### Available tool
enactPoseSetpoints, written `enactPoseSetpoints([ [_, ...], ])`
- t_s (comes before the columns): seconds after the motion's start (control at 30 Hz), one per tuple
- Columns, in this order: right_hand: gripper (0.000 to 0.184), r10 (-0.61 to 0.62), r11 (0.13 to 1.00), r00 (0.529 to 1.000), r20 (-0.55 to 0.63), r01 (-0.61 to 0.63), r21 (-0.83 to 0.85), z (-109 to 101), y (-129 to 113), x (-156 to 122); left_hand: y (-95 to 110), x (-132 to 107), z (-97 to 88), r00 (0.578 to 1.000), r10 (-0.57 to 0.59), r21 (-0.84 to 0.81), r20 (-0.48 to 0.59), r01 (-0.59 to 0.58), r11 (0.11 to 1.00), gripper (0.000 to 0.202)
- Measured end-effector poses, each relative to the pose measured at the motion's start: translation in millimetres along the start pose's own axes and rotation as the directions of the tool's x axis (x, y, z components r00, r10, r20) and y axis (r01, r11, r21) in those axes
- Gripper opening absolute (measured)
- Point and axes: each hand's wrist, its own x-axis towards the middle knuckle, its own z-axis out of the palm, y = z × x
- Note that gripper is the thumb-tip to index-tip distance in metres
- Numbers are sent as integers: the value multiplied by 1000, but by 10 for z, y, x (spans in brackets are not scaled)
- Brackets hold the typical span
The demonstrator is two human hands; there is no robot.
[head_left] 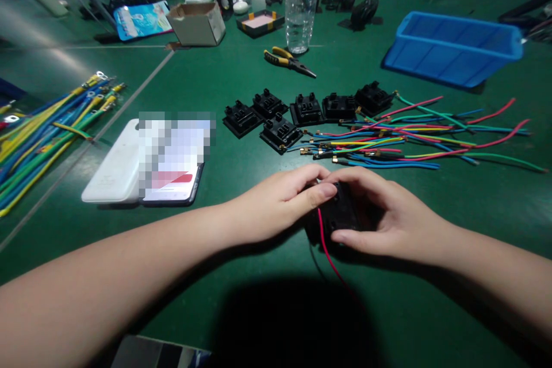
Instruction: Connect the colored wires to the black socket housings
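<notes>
Between my hands, low over the green table, is a black plastic socket housing (344, 211) with a red wire (325, 244) trailing from it toward me. My left hand (297, 195) grips its left side, thumb on top near the wire. My right hand (383, 213) wraps the far and right sides, its thumb along the near edge. The fingertips behind the housing are partly hidden. Just beyond lie several similar black housings (307, 109) and a spread of coloured wires (388, 146) with metal terminals at their ends.
Left are a white power bank (112, 164), a phone (175, 184) and bundled wires (64, 126). Beyond are pliers (288, 61), a plastic bottle (298, 17), a cardboard box (198, 23) and a blue bin (452, 49). Two people's hands work at the far side.
</notes>
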Motion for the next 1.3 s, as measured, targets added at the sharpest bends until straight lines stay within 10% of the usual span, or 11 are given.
enactPoseSetpoints([
  [0.93, 53, 14, 999, 1000, -5, -14, 37, -6, -4, -1, -22, 16, 10, 999, 17, -33, -38, -18, 999, 33],
  [1.3, 55, 88, 960, 993, -80, -63, 274, -54, -38, 17, -13, 4, 28, 998, -9, -345, -66, -14, 938, 41],
])
